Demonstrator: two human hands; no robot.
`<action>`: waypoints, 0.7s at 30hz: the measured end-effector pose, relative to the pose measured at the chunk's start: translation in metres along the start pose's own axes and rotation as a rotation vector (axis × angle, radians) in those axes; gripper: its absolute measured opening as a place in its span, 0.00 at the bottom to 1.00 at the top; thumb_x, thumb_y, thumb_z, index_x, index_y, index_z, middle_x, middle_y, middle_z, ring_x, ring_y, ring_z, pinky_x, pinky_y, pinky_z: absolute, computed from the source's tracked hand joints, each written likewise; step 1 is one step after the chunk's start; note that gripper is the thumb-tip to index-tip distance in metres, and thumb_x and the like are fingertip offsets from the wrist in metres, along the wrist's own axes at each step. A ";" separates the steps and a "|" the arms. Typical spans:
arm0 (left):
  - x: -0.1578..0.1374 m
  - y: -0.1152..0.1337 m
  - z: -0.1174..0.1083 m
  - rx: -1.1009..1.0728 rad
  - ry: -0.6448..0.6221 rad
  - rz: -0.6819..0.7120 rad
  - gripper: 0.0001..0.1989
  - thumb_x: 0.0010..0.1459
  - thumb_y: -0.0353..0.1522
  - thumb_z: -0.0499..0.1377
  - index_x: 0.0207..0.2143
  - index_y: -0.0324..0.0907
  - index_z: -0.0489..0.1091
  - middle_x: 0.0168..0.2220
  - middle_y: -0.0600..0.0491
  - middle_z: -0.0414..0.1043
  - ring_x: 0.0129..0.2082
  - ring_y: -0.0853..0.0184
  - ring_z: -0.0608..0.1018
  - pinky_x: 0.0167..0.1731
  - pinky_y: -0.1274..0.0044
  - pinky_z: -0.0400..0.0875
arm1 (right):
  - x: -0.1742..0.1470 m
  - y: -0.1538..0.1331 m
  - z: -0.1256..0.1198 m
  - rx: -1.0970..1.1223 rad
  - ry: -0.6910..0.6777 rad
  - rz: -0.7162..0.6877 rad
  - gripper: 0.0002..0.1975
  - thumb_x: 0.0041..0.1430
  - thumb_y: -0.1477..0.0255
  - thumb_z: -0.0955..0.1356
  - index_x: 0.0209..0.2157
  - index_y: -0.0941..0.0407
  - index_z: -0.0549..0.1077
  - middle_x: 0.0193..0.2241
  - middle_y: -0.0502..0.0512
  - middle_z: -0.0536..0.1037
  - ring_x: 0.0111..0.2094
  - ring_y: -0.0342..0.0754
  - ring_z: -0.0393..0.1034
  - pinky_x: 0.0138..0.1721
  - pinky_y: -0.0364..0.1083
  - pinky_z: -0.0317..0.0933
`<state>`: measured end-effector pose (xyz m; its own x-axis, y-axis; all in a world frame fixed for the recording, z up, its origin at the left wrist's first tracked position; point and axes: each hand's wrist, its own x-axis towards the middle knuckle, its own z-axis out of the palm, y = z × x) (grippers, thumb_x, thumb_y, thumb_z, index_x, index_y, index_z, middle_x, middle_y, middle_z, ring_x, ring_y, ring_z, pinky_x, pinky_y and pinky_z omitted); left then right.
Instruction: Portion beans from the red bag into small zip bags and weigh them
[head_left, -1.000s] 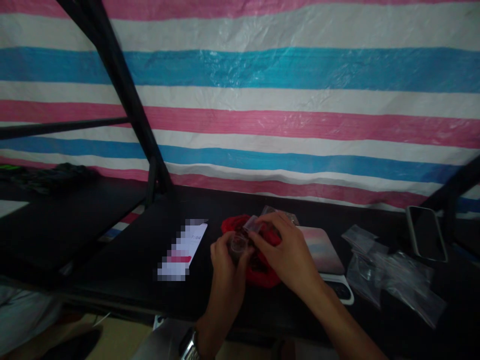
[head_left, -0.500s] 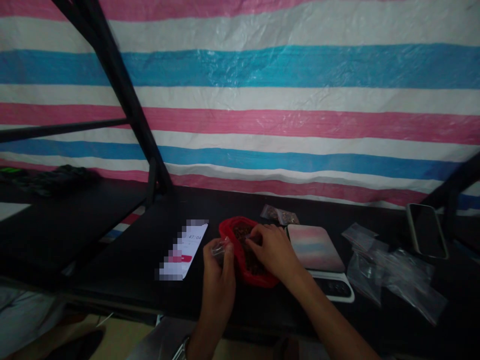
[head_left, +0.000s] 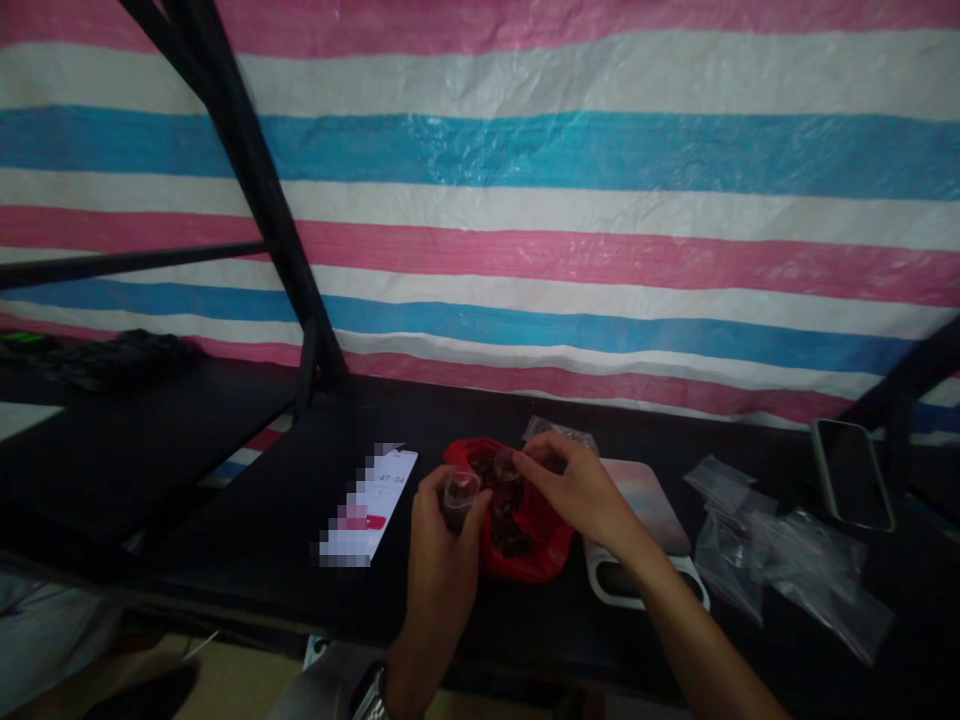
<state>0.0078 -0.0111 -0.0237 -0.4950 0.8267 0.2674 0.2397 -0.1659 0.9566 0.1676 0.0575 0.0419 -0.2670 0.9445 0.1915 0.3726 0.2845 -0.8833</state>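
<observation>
My left hand (head_left: pixel 442 520) is closed around a small clear plastic bag (head_left: pixel 461 488), its mouth spread open beside the red bag. The red plastic bag (head_left: pixel 551 560) lies open on the table with small dark brown pieces (head_left: pixel 510 535) inside. Over its far right side, my right hand (head_left: pixel 566 475) pinches a small, roundish, see-through thing (head_left: pixel 505 462); its kind is not clear. A white scale (head_left: pixel 637 500) with a shiny plate is partly covered by my right forearm. Behind my right hand lies a filled clear packet (head_left: pixel 559 433), partly hidden.
Several flat clear zip bags (head_left: pixel 787 550) lie right of the scale. A dark phone (head_left: pixel 853 475) rests at the far right, and a lit phone (head_left: pixel 379 500) left of my left hand. A black metal frame (head_left: pixel 259 200) rises before a striped sheet (head_left: pixel 562 150).
My right hand has lifted from among the brown pieces, now pinching the see-through thing. The clear bag in my left hand is tipped up with its mouth wider.
</observation>
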 end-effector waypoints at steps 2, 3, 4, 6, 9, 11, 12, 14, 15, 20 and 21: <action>0.000 -0.002 0.002 0.041 -0.024 0.008 0.21 0.59 0.43 0.65 0.52 0.46 0.69 0.48 0.48 0.74 0.49 0.55 0.78 0.54 0.58 0.73 | -0.003 -0.011 0.000 -0.003 0.008 -0.076 0.06 0.65 0.68 0.71 0.34 0.54 0.77 0.32 0.51 0.82 0.35 0.47 0.77 0.39 0.45 0.66; 0.000 -0.003 0.003 0.053 -0.033 0.006 0.21 0.59 0.43 0.64 0.53 0.46 0.70 0.48 0.48 0.74 0.50 0.54 0.78 0.55 0.58 0.73 | -0.005 -0.017 0.002 -0.029 0.003 -0.111 0.05 0.65 0.69 0.72 0.35 0.54 0.78 0.32 0.51 0.82 0.36 0.48 0.77 0.41 0.46 0.66; -0.001 -0.003 0.005 0.057 -0.040 0.001 0.21 0.60 0.42 0.64 0.53 0.45 0.70 0.49 0.47 0.73 0.51 0.54 0.77 0.55 0.57 0.72 | -0.007 -0.023 0.004 -0.071 0.000 -0.146 0.03 0.64 0.70 0.73 0.35 0.54 0.78 0.33 0.51 0.83 0.37 0.48 0.77 0.44 0.47 0.65; -0.001 -0.004 0.007 0.051 -0.054 -0.006 0.21 0.60 0.42 0.62 0.53 0.45 0.70 0.51 0.45 0.73 0.52 0.53 0.77 0.55 0.56 0.72 | -0.012 -0.031 0.010 -0.190 0.005 -0.216 0.02 0.62 0.72 0.75 0.35 0.52 0.79 0.36 0.51 0.83 0.41 0.50 0.76 0.49 0.51 0.63; -0.001 -0.006 0.008 0.040 -0.062 -0.001 0.21 0.59 0.38 0.60 0.54 0.44 0.69 0.53 0.44 0.72 0.54 0.52 0.76 0.57 0.54 0.71 | -0.017 -0.037 0.017 -0.323 -0.008 -0.305 0.08 0.59 0.75 0.77 0.38 0.51 0.79 0.42 0.51 0.83 0.48 0.53 0.75 0.54 0.55 0.59; 0.000 -0.007 0.008 0.024 -0.066 -0.008 0.21 0.60 0.38 0.60 0.55 0.44 0.68 0.54 0.43 0.72 0.54 0.53 0.77 0.57 0.54 0.71 | -0.017 -0.037 0.018 -0.325 -0.023 -0.340 0.10 0.59 0.75 0.77 0.40 0.51 0.78 0.44 0.51 0.83 0.50 0.53 0.74 0.55 0.55 0.58; 0.000 -0.007 0.007 0.010 -0.067 -0.018 0.22 0.60 0.39 0.60 0.55 0.44 0.68 0.54 0.43 0.72 0.54 0.53 0.77 0.57 0.54 0.71 | -0.017 -0.037 0.018 -0.311 -0.013 -0.349 0.10 0.59 0.75 0.77 0.40 0.51 0.78 0.44 0.51 0.82 0.50 0.53 0.74 0.55 0.55 0.59; 0.002 -0.006 0.006 -0.016 -0.076 -0.038 0.23 0.60 0.41 0.61 0.55 0.44 0.67 0.54 0.43 0.72 0.53 0.53 0.77 0.58 0.54 0.70 | -0.015 -0.036 0.016 -0.278 0.047 -0.340 0.08 0.60 0.75 0.77 0.39 0.51 0.77 0.44 0.51 0.82 0.49 0.52 0.75 0.54 0.53 0.60; 0.002 -0.006 0.005 -0.018 -0.076 -0.043 0.23 0.60 0.42 0.62 0.55 0.44 0.66 0.54 0.43 0.72 0.53 0.52 0.77 0.58 0.53 0.70 | -0.013 -0.035 0.015 -0.268 0.085 -0.320 0.07 0.61 0.75 0.76 0.39 0.52 0.77 0.43 0.52 0.82 0.48 0.52 0.75 0.53 0.52 0.60; 0.002 -0.007 0.001 0.061 -0.029 0.046 0.23 0.63 0.44 0.60 0.55 0.44 0.67 0.51 0.44 0.70 0.51 0.53 0.75 0.57 0.53 0.71 | -0.005 -0.018 0.011 -0.413 0.123 -0.122 0.04 0.66 0.69 0.73 0.36 0.53 0.78 0.37 0.53 0.83 0.43 0.53 0.76 0.46 0.49 0.62; 0.002 -0.008 0.000 0.083 -0.009 0.082 0.22 0.63 0.44 0.60 0.55 0.44 0.67 0.51 0.44 0.69 0.51 0.53 0.75 0.56 0.54 0.72 | -0.005 -0.014 0.012 -0.474 0.079 -0.078 0.05 0.67 0.69 0.72 0.35 0.54 0.79 0.36 0.55 0.83 0.42 0.53 0.76 0.45 0.49 0.62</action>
<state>0.0047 -0.0083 -0.0306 -0.4632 0.8172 0.3430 0.3478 -0.1884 0.9184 0.1535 0.0470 0.0483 -0.2492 0.9216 0.2975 0.7227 0.3814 -0.5764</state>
